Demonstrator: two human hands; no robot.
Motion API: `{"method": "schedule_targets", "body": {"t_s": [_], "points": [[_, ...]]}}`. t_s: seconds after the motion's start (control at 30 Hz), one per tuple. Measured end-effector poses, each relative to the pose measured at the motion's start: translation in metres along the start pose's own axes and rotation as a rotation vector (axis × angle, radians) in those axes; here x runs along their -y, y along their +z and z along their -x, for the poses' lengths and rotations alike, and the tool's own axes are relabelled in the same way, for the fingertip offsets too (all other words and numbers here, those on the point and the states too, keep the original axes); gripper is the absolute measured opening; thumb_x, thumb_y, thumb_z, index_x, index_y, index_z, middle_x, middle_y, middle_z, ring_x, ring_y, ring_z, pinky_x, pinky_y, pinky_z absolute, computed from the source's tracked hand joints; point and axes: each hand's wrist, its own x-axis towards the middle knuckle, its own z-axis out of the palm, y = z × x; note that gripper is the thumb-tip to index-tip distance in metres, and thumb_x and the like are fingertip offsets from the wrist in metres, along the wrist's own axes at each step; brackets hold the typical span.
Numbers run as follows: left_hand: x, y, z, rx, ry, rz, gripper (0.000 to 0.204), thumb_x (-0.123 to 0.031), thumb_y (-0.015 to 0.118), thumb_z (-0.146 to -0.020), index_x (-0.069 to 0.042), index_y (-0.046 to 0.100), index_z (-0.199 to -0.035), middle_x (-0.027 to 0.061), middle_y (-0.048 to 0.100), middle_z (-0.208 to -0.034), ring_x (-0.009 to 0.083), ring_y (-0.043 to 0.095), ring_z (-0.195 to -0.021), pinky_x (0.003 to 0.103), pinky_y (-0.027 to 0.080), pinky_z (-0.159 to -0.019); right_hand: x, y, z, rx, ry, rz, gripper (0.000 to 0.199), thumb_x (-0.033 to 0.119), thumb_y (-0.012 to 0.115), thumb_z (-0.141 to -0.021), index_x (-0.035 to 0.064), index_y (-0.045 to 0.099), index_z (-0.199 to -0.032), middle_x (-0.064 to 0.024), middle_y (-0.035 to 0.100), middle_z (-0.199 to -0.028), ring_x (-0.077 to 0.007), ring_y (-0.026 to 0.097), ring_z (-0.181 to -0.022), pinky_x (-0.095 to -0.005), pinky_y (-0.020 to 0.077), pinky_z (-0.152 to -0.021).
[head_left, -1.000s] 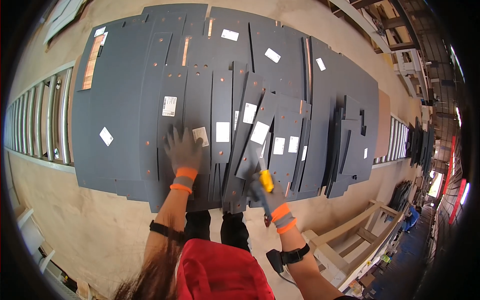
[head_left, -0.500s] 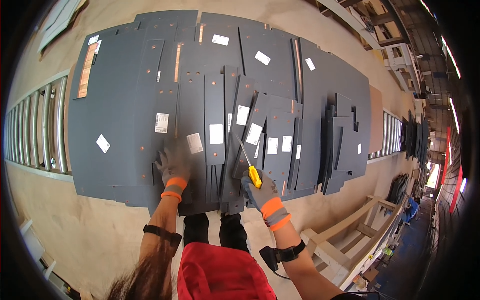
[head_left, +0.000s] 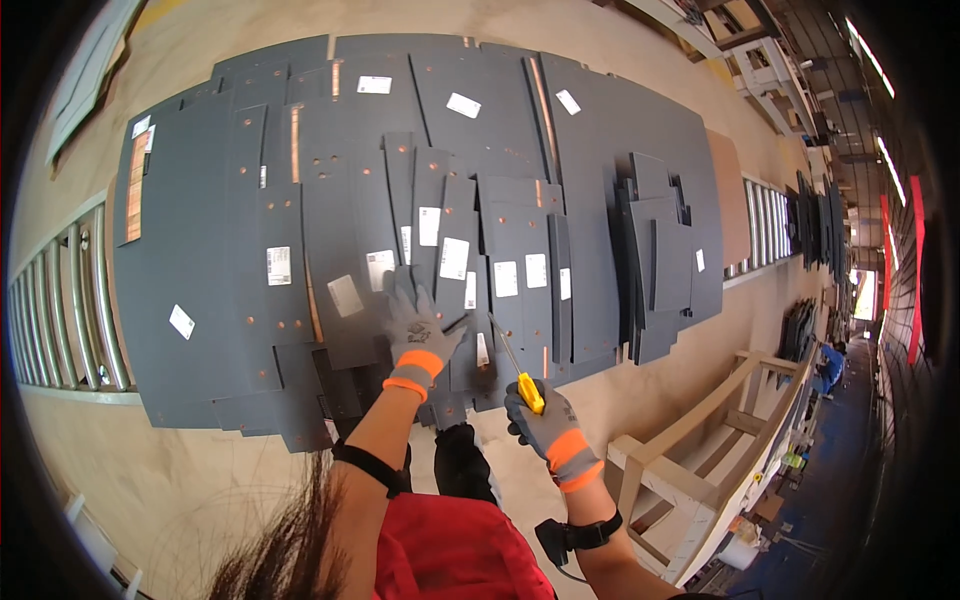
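My right hand point(head_left: 543, 418), in a grey glove with an orange cuff, is closed round the yellow handle of a screwdriver point(head_left: 529, 390). The long metal shaft points up and left over the dark grey panels. To its left, my left hand point(head_left: 415, 318), gloved the same way, rests on the stack with fingers spread, grasping nothing. Beneath its fingertips and beside them lie narrow grey panels point(head_left: 400, 180) with white labels. One labelled strip panel point(head_left: 455, 228) lies tilted just beyond my left hand's thumb side.
Wide grey panels point(head_left: 200, 200) with drilled holes spread across the middle. Smaller panels point(head_left: 655, 255) are piled at the right. Roller conveyors point(head_left: 75, 300) flank the stack. A wooden frame bench point(head_left: 690, 450) stands at lower right. Farther off at the right is a person in blue point(head_left: 829, 368).
My left hand has moved right across the panels, its fingers now spread. My right hand with the screwdriver is slightly lower and to the right. Panels at the near edge have shifted, and the view has moved.
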Motion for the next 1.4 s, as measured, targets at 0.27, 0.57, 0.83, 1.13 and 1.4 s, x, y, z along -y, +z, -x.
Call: {"method": "schedule_targets", "body": {"t_s": [0.27,0.57,0.83,1.13,1.4], "points": [[-0.001,0.017,-0.003,-0.016,-0.027,0.002,0.114,-0.071,0.06,-0.072,-0.014,0.001,-0.153,0.024,0.007,-0.155,0.0407,0.009,-0.144,0.059,0.015,-0.112,-0.011,-0.024,0.026,0.108,0.014,0.065,0.032,0.016,0.063,-0.086,0.0045,0.057,-0.115,-0.0072,0.063,-0.086,-0.0136,0.064,-0.07,-0.0277,0.0514,-0.058],[-0.019,0.036,0.0,-0.178,-0.078,0.038,0.115,-0.052,0.076,-0.067,-0.013,0.01,-0.152,0.0225,0.008,-0.155,0.0417,0.01,-0.143,0.061,0.019,-0.109,0.128,0.001,-0.062,-0.148,-0.44,0.429,0.038,0.032,0.061,-0.084,0.0049,0.059,-0.111,-0.0156,0.066,-0.095,-0.0335,0.063,-0.088,-0.0396,0.0495,-0.078],[-0.007,0.031,-0.008,-0.17,-0.126,-0.023,0.111,-0.064,0.068,-0.071,-0.022,0.005,-0.153,0.0203,0.01,-0.156,0.0419,0.012,-0.143,0.059,0.021,-0.111,0.023,-0.043,-0.014,-0.052,-0.311,0.638,0.035,0.034,0.061,-0.086,0.0062,0.061,-0.108,-0.0105,0.066,-0.079,-0.0186,0.065,-0.066,-0.0314,0.0516,-0.059],[-0.025,0.021,-0.002,-0.096,-0.154,0.034,0.11,-0.069,0.063,-0.074,-0.024,0.001,-0.153,0.0164,0.006,-0.157,0.0408,0.01,-0.143,0.06,0.017,-0.113,-0.046,-0.075,0.032,-0.108,0.045,0.054,0.028,0.021,0.061,-0.088,0.0055,0.059,-0.111,-0.0033,0.062,-0.075,-0.0109,0.059,-0.059,-0.025,0.0468,-0.049],[-0.028,0.016,0.0,-0.058,-0.219,0.061,0.113,-0.053,0.074,-0.073,-0.025,-0.001,-0.152,0.0138,0.0,-0.158,0.0402,0.006,-0.144,0.065,0.019,-0.109,-0.06,-0.087,0.05,0.185,0.066,0.199,0.036,0.032,0.064,-0.085,0.0054,0.059,-0.109,-0.0055,0.065,-0.074,-0.0136,0.063,-0.059,-0.0287,0.0491,-0.054]]}}
